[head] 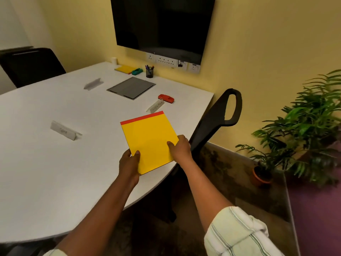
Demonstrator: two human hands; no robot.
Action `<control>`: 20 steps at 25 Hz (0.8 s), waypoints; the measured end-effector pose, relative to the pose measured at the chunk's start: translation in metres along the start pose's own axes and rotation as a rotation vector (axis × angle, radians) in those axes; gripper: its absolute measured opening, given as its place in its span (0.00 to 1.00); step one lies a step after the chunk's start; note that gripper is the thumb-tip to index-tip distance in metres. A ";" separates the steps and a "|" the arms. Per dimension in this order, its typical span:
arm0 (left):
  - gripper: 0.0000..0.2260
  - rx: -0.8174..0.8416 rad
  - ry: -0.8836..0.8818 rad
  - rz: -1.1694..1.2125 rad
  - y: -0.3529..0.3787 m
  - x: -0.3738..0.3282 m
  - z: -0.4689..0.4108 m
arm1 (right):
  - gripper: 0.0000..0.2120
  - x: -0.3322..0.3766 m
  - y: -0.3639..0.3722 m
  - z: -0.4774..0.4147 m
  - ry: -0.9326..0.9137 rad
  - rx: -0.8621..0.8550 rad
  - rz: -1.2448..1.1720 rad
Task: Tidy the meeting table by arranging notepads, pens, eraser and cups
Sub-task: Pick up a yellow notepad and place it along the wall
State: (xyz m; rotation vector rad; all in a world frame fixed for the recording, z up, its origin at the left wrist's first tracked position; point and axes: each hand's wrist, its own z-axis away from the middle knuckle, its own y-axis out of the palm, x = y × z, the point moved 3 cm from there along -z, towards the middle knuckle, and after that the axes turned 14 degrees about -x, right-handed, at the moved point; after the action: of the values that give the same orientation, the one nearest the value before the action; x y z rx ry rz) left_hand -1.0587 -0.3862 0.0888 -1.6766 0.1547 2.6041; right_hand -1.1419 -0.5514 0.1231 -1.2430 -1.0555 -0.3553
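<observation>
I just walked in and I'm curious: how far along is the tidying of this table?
Looks partway. At the far edge, a yellow notepad, green eraser and pen holder already sit grouped. Now the left hand and right hand grip another notepad at the near edge. The red eraser still lies apart.

Dark wall screen (162, 24), potted plant (302, 130), black chair (215, 119)

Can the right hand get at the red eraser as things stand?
Probably not at once: the right hand and left hand both grip the yellow notepad. Once freed, only a name card stands in front of the red eraser.
</observation>
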 end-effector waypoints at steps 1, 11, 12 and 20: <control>0.18 0.021 0.019 -0.012 -0.004 -0.001 0.004 | 0.22 0.000 -0.005 0.010 0.015 -0.016 0.008; 0.20 0.195 0.207 -0.296 -0.059 0.030 0.033 | 0.17 -0.038 -0.025 0.125 0.237 -0.063 -0.233; 0.20 0.221 0.209 -0.305 -0.060 0.036 0.042 | 0.16 -0.048 -0.032 0.133 0.249 -0.091 -0.239; 0.15 0.542 0.347 -0.216 0.005 0.065 0.137 | 0.18 -0.126 -0.120 0.158 0.348 -0.406 -0.273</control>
State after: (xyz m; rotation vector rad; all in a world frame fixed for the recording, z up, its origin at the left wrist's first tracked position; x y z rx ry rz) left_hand -1.2097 -0.3780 0.0863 -1.7830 0.5915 1.8690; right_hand -1.3658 -0.4904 0.0859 -1.3298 -0.8734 -0.9997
